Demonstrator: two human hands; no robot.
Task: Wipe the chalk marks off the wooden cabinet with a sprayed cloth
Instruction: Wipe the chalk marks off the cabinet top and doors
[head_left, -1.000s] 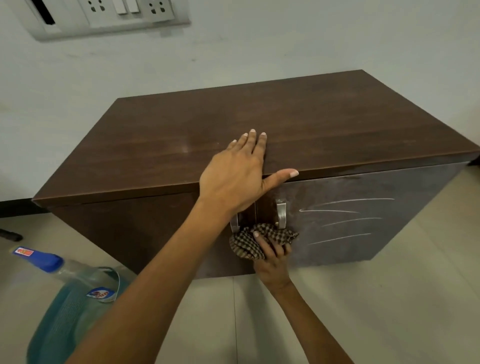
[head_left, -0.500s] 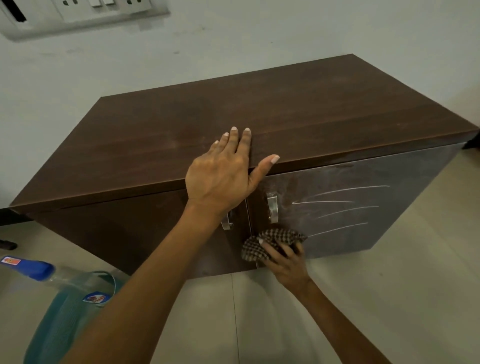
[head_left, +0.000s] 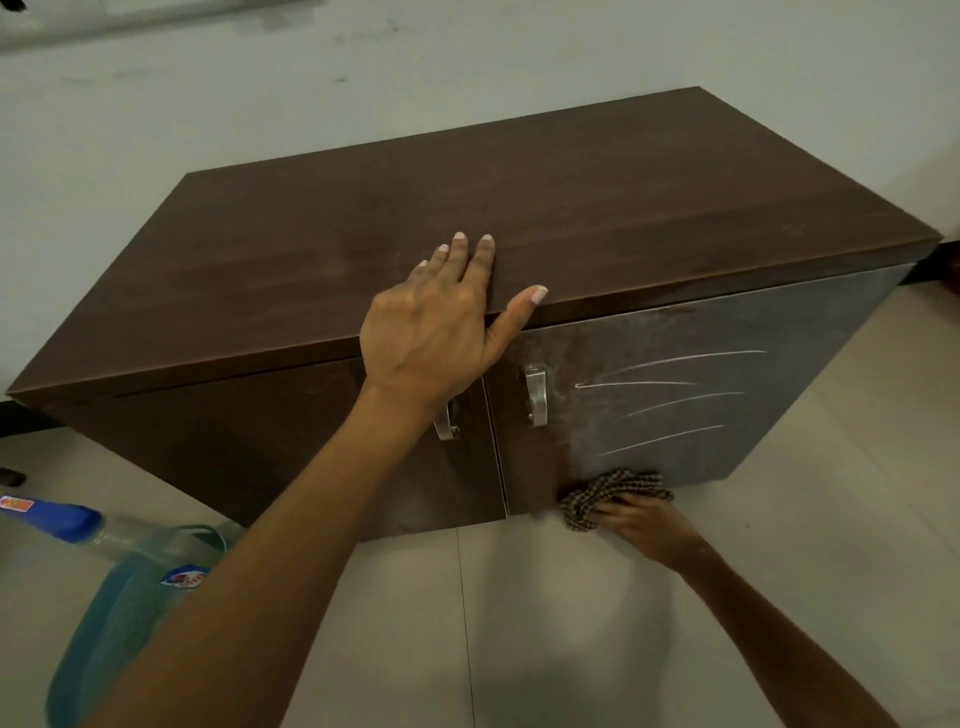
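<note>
Checked cloth (head_left: 615, 496), soft and limp, sits bunched in the right hand (head_left: 647, 525), whose fingers close over it and press it against the lower edge of the cabinet's right door (head_left: 779, 332), just above the floor (head_left: 805, 545). Being so floppy, it probably handles best wadded into a pad under the palm, as here, so the fingers can push it flat along the panel; a damp cloth should drag slightly on the smooth veneer. The wooden cabinet (head_left: 519, 208) looks heavy and rigid, unlikely to shift under wiping. The left hand (head_left: 436, 332) lies open and flat on the front edge of the top, thumb spread, bracing, gripping nothing. Four long chalk marks (head_left: 670, 387) and a pale haze remain on the right door, above and slightly right of the cloth, near but not touching it. Two metal handles (head_left: 536, 397) flank the door seam. A spray bottle (head_left: 130, 566) of blue liquid lies at lower left, well apart from both hands.
</note>
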